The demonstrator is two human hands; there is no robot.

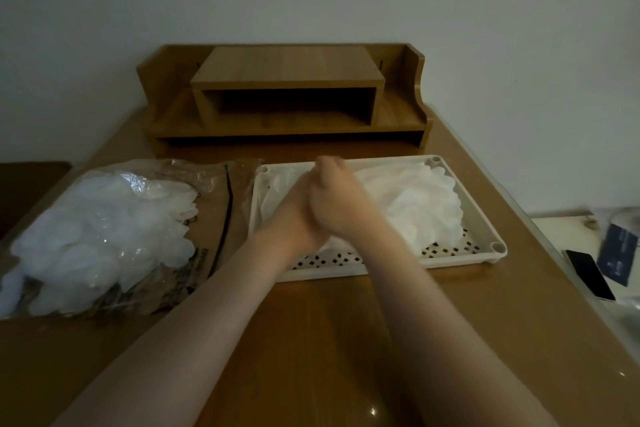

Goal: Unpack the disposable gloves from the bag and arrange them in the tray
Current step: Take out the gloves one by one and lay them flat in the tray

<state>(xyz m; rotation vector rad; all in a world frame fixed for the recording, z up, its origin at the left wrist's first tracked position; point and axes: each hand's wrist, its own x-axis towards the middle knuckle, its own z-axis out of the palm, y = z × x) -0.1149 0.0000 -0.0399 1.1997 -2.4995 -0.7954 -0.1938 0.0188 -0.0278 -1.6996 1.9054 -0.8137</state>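
— White plastic tray (483,218) with a perforated floor sits at the table's middle; thin white disposable gloves (419,204) are heaped in it, mostly toward three o'clock.

— And the hands?

— Left hand (294,215) and right hand (341,198) are pressed together over the tray's nine o'clock half. Fingers are blurred; I cannot tell whether either grasps a glove.

— The bag?

— Clear crinkled plastic bag (104,229), with more gloves inside, lies at nine o'clock of the tray on the brown wooden table (329,340). A wooden desk shelf (287,94) stands at twelve o'clock.
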